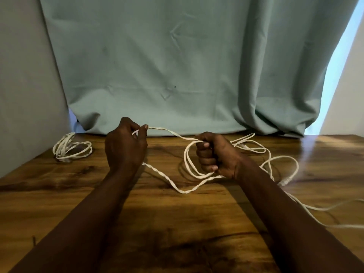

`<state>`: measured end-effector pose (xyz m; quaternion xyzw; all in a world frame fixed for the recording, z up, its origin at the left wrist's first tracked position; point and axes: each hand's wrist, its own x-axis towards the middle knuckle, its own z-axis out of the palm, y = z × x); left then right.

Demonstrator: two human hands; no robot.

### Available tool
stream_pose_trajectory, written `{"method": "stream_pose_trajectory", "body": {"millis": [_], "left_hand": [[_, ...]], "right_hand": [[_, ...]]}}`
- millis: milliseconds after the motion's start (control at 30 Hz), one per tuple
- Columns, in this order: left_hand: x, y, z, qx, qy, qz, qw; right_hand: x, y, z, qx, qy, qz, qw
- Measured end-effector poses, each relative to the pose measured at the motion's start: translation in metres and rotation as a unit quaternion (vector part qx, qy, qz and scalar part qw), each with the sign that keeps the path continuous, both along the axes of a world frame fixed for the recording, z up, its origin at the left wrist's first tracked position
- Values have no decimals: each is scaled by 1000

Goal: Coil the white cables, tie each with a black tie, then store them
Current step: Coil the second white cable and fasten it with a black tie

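While the right hand (214, 154) is gripping white cable (185, 192) loops in a fist, the left hand (126, 142) is pinching its strand; a second coiled cable (66, 143) is lying far left on the wooden table (177, 223).

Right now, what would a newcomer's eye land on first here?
Mid-frame, the right hand grips loops of a white cable while the left hand pinches its feeding strand. A coiled bundle lies at the table's far-left corner, loose cable sprawls right, and a teal curtain hangs behind.

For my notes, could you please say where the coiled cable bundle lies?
Head view: the coiled cable bundle lies on the table at its far left corner, left of the left hand.
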<state>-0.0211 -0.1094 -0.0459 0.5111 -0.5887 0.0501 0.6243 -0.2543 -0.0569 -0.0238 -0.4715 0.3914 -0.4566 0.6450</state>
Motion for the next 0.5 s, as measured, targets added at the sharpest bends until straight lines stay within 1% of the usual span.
{"method": "stream_pose_trajectory", "body": {"millis": [33,100,167,233,333,433,500], "left_hand": [[0,2,-1,7,-48,22,999],[-4,7,-2,29,-144,48,988],[-14,13,-3,34,-223,42,973],[-24,18,-4,21,-271,16,962],[-35,21,-6,-5,-297,-55,953],[-40,27,-6,5,-302,-123,945],[-44,31,-7,14,-331,-142,933]], "right_hand": [[0,0,0,-2,-31,17,999],[0,0,1,-24,-132,32,990],[-2,-2,2,-66,-238,14,969],[-3,-2,4,-107,-296,-32,949],[-4,-1,6,-149,-297,-108,937],[0,-1,6,-170,-252,-173,937],[7,-3,4,-181,-210,-207,938]]}}
